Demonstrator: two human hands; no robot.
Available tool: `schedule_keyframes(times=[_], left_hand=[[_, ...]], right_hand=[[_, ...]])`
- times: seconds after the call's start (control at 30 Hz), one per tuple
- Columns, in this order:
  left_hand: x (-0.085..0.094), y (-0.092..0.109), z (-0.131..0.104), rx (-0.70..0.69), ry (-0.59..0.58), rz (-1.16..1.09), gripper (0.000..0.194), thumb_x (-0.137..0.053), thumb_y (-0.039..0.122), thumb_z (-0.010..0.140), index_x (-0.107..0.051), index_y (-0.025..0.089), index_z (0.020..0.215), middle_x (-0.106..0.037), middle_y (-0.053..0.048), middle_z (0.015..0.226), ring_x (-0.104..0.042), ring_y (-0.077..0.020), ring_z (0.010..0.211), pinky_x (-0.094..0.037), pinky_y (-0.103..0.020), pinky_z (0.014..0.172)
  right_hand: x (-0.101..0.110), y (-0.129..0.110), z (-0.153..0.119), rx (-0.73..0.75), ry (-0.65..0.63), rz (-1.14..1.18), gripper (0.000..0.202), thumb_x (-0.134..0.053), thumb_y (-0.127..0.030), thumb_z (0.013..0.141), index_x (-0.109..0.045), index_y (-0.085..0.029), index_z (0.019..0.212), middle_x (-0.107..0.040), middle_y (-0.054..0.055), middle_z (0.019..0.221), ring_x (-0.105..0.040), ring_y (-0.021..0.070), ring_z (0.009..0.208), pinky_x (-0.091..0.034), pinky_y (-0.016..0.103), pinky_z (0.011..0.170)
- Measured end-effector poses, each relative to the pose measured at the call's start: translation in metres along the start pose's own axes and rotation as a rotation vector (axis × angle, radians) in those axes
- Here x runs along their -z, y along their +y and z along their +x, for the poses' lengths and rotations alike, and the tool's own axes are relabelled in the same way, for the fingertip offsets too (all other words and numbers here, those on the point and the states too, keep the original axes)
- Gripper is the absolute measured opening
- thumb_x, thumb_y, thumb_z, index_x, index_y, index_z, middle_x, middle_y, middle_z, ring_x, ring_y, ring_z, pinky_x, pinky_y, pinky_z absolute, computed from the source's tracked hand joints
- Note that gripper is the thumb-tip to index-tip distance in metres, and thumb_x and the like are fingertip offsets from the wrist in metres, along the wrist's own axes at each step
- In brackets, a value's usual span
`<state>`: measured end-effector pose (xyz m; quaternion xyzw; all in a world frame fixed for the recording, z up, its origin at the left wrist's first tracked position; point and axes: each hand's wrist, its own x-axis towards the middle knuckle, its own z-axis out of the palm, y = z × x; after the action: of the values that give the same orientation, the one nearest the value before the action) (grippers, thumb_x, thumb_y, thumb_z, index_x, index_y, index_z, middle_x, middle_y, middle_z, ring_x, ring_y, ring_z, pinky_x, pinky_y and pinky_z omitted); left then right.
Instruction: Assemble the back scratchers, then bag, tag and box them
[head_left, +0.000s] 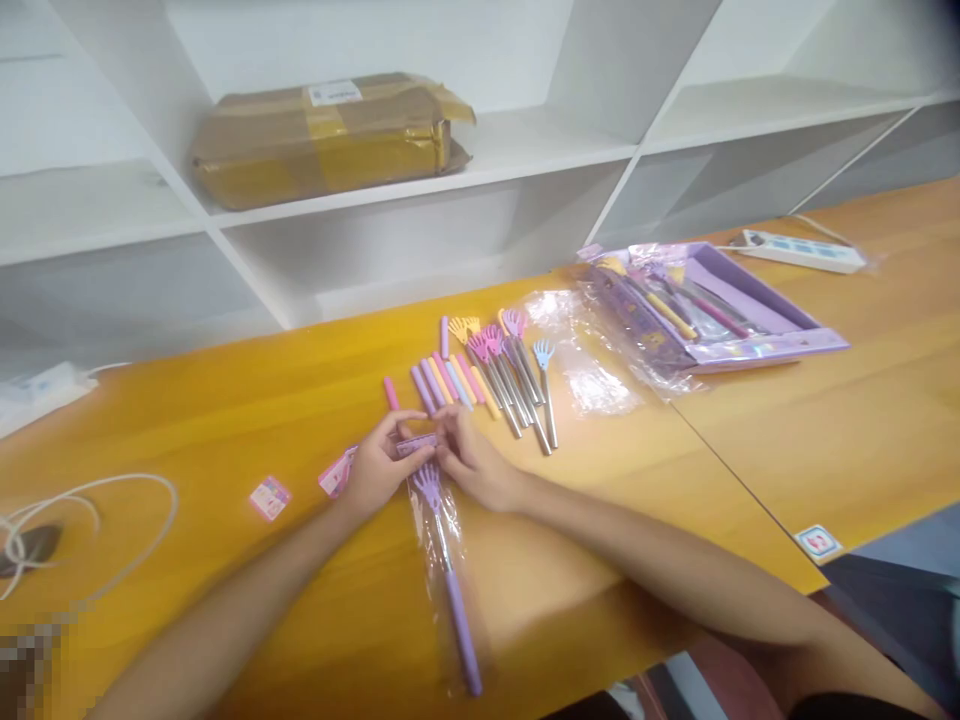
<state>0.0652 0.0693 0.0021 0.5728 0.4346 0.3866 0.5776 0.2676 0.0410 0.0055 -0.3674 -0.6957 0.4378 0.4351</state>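
Observation:
A purple hand-shaped back scratcher (pixel 459 620) lies lengthwise on the table inside a clear plastic bag (pixel 431 580). My left hand (pixel 382 462) is closed on the bag's top end, where a purple printed card (pixel 417 444) shows. From the other side my right hand (pixel 469 460) pinches the same end; its fingertips partly hide the edge. Just beyond my hands lie several coloured handle tubes (pixel 442 380). Beside them are metal-rod scratchers (pixel 517 375) with pink, yellow, purple and blue heads. Left of my left hand are pink cards (pixel 337 472) and a single small card (pixel 270 498).
A purple display box (pixel 765 290) holding bagged scratchers stands at the back right, with loose clear bags (pixel 592 350) beside it. Behind it lies a power strip (pixel 802 250). White cable (pixel 150 480) curls at left. A taped parcel (pixel 322 140) sits on the shelf.

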Motion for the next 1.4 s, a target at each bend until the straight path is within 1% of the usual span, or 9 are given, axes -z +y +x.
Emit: schedule_keyframes(times=[0.1, 0.2, 0.4, 0.6, 0.83, 1.0, 1.17, 1.27, 1.4], left_hand=[[-0.002, 0.006, -0.001, -0.038, 0.047, 0.006, 0.037, -0.084, 0.038, 0.089, -0.067, 0.023, 0.119, -0.064, 0.000, 0.094, -0.073, -0.0185, 0.091, -0.056, -0.027, 0.081], [-0.004, 0.010, -0.001, -0.100, 0.036, -0.045, 0.035, -0.081, 0.040, 0.090, -0.063, 0.022, 0.114, -0.070, -0.004, 0.099, -0.075, -0.0226, 0.103, -0.056, -0.030, 0.088], [-0.002, 0.006, 0.001, -0.134, 0.013, -0.199, 0.032, -0.072, 0.045, 0.095, -0.063, 0.023, 0.118, -0.061, 0.000, 0.087, -0.070, -0.0222, 0.096, -0.053, -0.034, 0.089], [-0.003, -0.004, 0.007, -0.196, -0.045, -0.275, 0.042, -0.057, 0.054, 0.096, -0.063, 0.020, 0.120, -0.060, -0.003, 0.089, -0.066, -0.0253, 0.093, -0.049, -0.040, 0.093], [-0.001, 0.001, -0.009, -0.252, -0.268, 0.060, 0.037, -0.044, 0.049, 0.108, -0.067, 0.020, 0.115, -0.064, -0.005, 0.091, -0.063, -0.0244, 0.091, -0.046, -0.038, 0.091], [0.000, 0.001, -0.011, -0.280, -0.381, 0.195, 0.039, -0.039, 0.048, 0.111, -0.066, 0.020, 0.111, -0.067, -0.005, 0.088, -0.065, -0.0218, 0.083, -0.048, -0.036, 0.085], [0.000, 0.001, -0.012, -0.274, -0.374, 0.253, 0.037, -0.039, 0.042, 0.112, -0.067, 0.018, 0.105, -0.067, -0.004, 0.084, -0.065, -0.0196, 0.081, -0.048, -0.033, 0.083], [0.002, 0.005, -0.014, -0.276, -0.385, 0.331, 0.035, -0.039, 0.035, 0.112, -0.068, 0.019, 0.102, -0.067, -0.003, 0.083, -0.065, -0.0184, 0.081, -0.047, -0.032, 0.084], [0.003, 0.006, -0.013, -0.290, -0.405, 0.431, 0.032, -0.040, 0.028, 0.110, -0.069, 0.020, 0.099, -0.066, -0.002, 0.081, -0.064, -0.0172, 0.079, -0.046, -0.030, 0.083]], right_hand=[[-0.016, -0.026, -0.034, -0.160, -0.106, -0.204, 0.068, -0.059, -0.037, 0.105, -0.021, -0.020, 0.159, -0.064, 0.009, 0.103, -0.063, 0.0216, 0.086, -0.056, 0.037, 0.079], [-0.039, -0.042, -0.072, -0.262, -0.126, -0.413, 0.118, -0.084, -0.045, 0.088, -0.005, -0.015, 0.171, -0.065, 0.025, 0.128, -0.067, 0.0371, 0.109, -0.058, 0.051, 0.091], [-0.042, -0.043, -0.124, -0.403, -0.053, -0.502, 0.082, -0.055, -0.024, 0.101, -0.013, -0.018, 0.172, -0.073, 0.017, 0.111, -0.073, 0.0295, 0.087, -0.061, 0.043, 0.077], [0.048, -0.053, -0.132, -0.373, 0.198, -0.633, 0.056, -0.052, -0.041, 0.108, -0.041, -0.022, 0.160, -0.075, 0.012, 0.100, -0.074, 0.0283, 0.079, -0.060, 0.038, 0.069], [0.229, -0.099, -0.053, -0.457, 0.711, -1.389, 0.053, -0.044, -0.035, 0.113, -0.048, -0.015, 0.163, -0.061, 0.029, 0.141, -0.069, 0.0319, 0.116, -0.044, 0.043, 0.076], [0.342, -0.090, -0.008, -0.548, 0.872, -1.449, 0.067, -0.025, -0.048, 0.115, -0.056, -0.003, 0.154, -0.062, 0.029, 0.136, -0.059, 0.0282, 0.129, -0.033, 0.045, 0.078], [0.362, -0.009, 0.005, -0.926, 0.614, -1.281, 0.050, -0.041, -0.032, 0.114, -0.059, -0.001, 0.149, -0.063, 0.035, 0.131, -0.061, 0.0288, 0.115, -0.037, 0.039, 0.087], [0.348, 0.029, -0.003, -0.975, 0.603, -1.259, 0.056, -0.036, -0.039, 0.114, -0.055, -0.005, 0.154, -0.055, 0.036, 0.142, -0.058, 0.0320, 0.118, -0.037, 0.041, 0.092], [0.342, 0.044, -0.016, -0.981, 0.609, -1.276, 0.058, -0.030, -0.042, 0.112, -0.054, -0.013, 0.157, -0.054, 0.032, 0.143, -0.055, 0.0345, 0.122, -0.036, 0.042, 0.094]])
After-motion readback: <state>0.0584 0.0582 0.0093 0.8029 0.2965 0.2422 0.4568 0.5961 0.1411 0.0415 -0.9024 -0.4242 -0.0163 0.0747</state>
